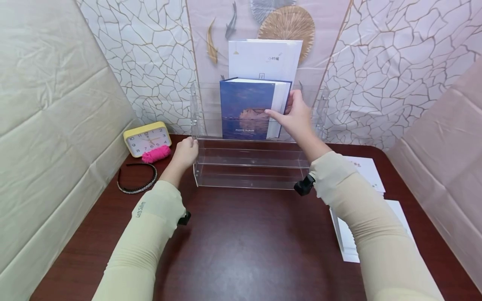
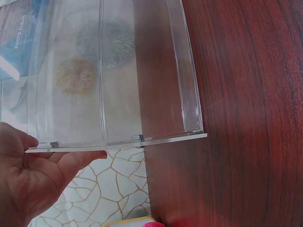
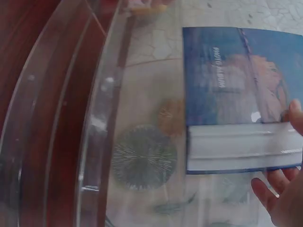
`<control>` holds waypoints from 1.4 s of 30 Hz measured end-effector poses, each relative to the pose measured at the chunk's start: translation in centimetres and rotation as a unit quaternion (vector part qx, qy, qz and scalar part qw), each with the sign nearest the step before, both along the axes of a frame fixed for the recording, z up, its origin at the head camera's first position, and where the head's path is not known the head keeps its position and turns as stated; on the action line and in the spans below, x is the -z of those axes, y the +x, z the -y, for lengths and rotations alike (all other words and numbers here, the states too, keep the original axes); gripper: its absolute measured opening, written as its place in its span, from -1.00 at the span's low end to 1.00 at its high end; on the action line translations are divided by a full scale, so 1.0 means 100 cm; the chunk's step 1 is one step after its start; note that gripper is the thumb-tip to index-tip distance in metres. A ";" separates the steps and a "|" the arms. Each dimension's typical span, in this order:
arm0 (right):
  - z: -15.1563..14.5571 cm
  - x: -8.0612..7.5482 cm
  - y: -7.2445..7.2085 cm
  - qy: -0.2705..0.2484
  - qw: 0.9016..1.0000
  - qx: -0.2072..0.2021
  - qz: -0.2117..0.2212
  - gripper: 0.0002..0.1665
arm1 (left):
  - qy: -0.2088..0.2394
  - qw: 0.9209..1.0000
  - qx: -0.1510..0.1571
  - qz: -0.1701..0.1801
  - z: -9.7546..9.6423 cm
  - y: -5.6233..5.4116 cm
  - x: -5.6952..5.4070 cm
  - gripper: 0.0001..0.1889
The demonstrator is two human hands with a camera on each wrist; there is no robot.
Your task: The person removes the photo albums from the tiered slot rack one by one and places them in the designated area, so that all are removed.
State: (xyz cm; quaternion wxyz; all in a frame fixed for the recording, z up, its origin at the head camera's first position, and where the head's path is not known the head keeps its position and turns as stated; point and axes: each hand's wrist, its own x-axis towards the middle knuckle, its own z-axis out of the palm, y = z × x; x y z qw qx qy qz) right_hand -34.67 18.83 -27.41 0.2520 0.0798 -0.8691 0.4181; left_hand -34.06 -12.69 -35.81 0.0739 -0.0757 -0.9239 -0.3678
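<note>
A blue photo album with a rock-and-sea picture and a white strip along its right side stands upright at the upper tier of a clear acrylic rack. My right hand pinches the album's right edge, thumb on the front cover and the other fingers behind. Beyond it rises a taller white album, partly hidden by the blue one. At the rack's left end, my left hand grips the side panel; in the left wrist view the thumb and fingers lie on either side of its edge.
Left of the rack are a yellow clock, a fluffy pink item and a black headband. White books lie on the right of the brown table, partly under my right arm. Patterned cloth hangs behind.
</note>
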 end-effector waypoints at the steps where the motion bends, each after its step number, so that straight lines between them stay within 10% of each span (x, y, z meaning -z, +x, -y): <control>1: 0.001 0.001 0.000 0.003 1.000 -0.002 -0.003 -0.19 | 0.000 1.000 -0.001 -0.002 0.000 0.000 0.000 -0.71; 17: 0.033 -0.017 -0.008 -0.040 0.999 0.021 -0.016 -0.20 | 0.002 1.000 -0.001 0.004 0.001 -0.003 0.002 -0.70; 29: 0.060 -0.035 -0.010 0.045 0.998 -0.032 -0.040 -0.15 | 0.004 1.000 0.000 0.002 0.002 -0.004 0.002 -0.69; 42: 0.063 -0.032 -0.016 -0.042 0.997 -0.042 -0.057 -0.19 | 0.002 1.000 -0.005 0.008 0.002 -0.004 0.003 -0.69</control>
